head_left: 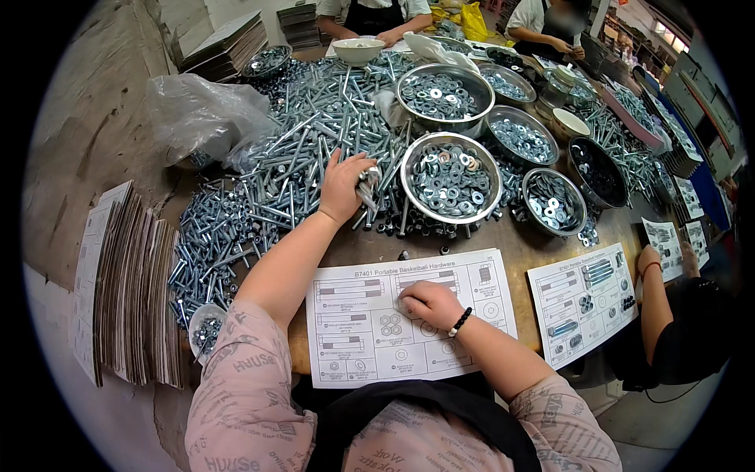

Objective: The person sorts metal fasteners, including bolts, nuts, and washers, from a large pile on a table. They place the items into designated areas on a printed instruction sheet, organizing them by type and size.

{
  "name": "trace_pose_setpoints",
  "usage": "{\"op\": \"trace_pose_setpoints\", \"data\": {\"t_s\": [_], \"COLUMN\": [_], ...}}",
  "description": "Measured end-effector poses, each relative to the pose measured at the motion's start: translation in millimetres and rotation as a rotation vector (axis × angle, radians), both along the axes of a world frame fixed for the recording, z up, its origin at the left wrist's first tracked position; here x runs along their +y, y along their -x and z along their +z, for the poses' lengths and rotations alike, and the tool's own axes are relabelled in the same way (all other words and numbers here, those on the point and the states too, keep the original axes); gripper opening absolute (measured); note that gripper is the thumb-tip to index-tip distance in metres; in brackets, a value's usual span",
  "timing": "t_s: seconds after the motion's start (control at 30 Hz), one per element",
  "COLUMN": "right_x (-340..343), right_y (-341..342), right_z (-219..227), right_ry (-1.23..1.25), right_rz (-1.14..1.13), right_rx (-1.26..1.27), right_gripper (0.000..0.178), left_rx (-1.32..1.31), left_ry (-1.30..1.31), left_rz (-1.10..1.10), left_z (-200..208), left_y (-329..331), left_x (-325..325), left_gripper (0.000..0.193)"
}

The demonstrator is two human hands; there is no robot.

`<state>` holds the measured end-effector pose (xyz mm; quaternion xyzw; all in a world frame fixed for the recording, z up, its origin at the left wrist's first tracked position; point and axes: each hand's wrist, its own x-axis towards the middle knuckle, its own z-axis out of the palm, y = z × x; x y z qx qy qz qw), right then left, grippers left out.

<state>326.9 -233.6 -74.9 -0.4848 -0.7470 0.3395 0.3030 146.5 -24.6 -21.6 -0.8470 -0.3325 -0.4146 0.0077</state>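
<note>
Brown tabletop (358, 250), bright window (668, 35) beyond

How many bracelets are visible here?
2: a beaded, mostly black bracelet on the wrist of the wearer's right hand, and a thin red bracelet on a co-worker's arm at right. More may be hidden.

Even, moderately bright light falls over the desk (511, 236), with only soft shadows. A window (663, 33) toward two o'clock glows pale. Small glints speckle the heaped bolts (311, 118), while the clear plastic bag (206, 110) at ten o'clock and the steel bowl (491, 189) just off centre at one o'clock catch glare. The printed sheet (397, 318) at six is bright, its smallest print soft. Dark clothing (692, 338) near four sinks almost to black. A blurred patch hides a co-worker's head (568, 14) toward one. Straight edges bow near the black fisheye rim.
</note>
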Motion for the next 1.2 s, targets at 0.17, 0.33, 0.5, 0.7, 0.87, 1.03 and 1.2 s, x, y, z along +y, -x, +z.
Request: {"op": "trace_pose_setpoints", "data": {"t_s": [0.17, 0.33, 0.5, 0.7, 0.87, 1.03, 1.2], "right_x": [0, 2, 22, 10, -7, -27, -25], "right_y": [2, 1, 5, 32, 5, -42, -65], "right_z": [2, -2, 1, 38, 28, 35, 31], "right_ry": [0.025, 0.089, 0.519, 0.654, 0.543, 0.421, 0.280], "right_rz": [-0.003, -0.084, -0.203, -0.102, -0.174, -0.485, -0.652], "right_rx": [0.020, 0.145, 0.814, 0.742, 0.639, 0.671, 0.817], "right_gripper": [0.019, 0.022, 0.040, 0.030, 0.018, 0.012, 0.011], "left_rx": [-0.654, -1.009, -0.868, -0.817, -0.804, 0.019, 0.578], "left_ry": [0.648, 1.215, 1.443, 1.497, 1.402, 1.012, 0.533], "left_rz": [-0.122, -0.127, -0.287, -0.291, -0.310, 0.040, 0.033], "left_z": [9, 28, 28, 19, 8, 9, -24], "left_y": [5, 12, 10, 6, 3, -6, -46], "left_x": [-19, -52, -119, -165, -173, -172, -177], "left_gripper": [0.015, 0.023, 0.023, 0.032, 0.038, 0.025, 0.035]}}
